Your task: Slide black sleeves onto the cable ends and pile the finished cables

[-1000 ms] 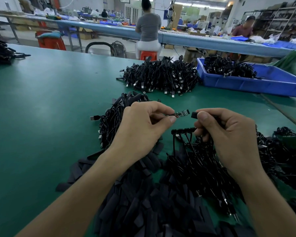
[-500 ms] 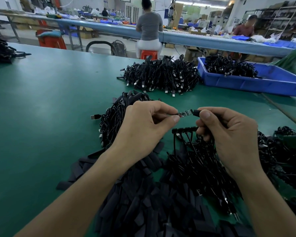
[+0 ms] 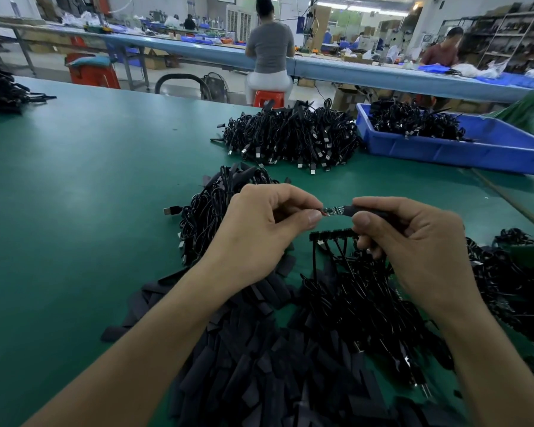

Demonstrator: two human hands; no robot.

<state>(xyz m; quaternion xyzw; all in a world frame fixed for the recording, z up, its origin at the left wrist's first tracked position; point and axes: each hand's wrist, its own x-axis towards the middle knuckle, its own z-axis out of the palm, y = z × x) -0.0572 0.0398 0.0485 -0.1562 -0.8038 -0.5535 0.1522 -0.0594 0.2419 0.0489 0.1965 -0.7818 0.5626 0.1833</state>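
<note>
1. At 6 o'clock, nearest: heap of loose black sleeves, lying flat on the green table.
2. At 5 o'clock: tangle of cables, touching the sleeve heap. A black comb-like strip stands at its far edge, below the hands.
3. Centre: left hand, grip closed, thumb and forefinger pinching the cable end. This is a small bare circuit board, held level above the table.
4. Centre, at 3 o'clock of the board: right hand, grip closed, pinching one black sleeve. The sleeve's mouth meets the board's right tip and most of the board is uncovered.
5. At 9 o'clock, behind the left hand: cable heap, partly hidden, with one plug jutting out to the left.
6. At 12 o'clock, farther: large cable heap, many metal plugs showing.
7. At 2 o'clock: blue bin holding more cables, just beside the large heap.
8. Farthest, at 12 o'clock: a seated person, back turned, on a red stool.
</note>
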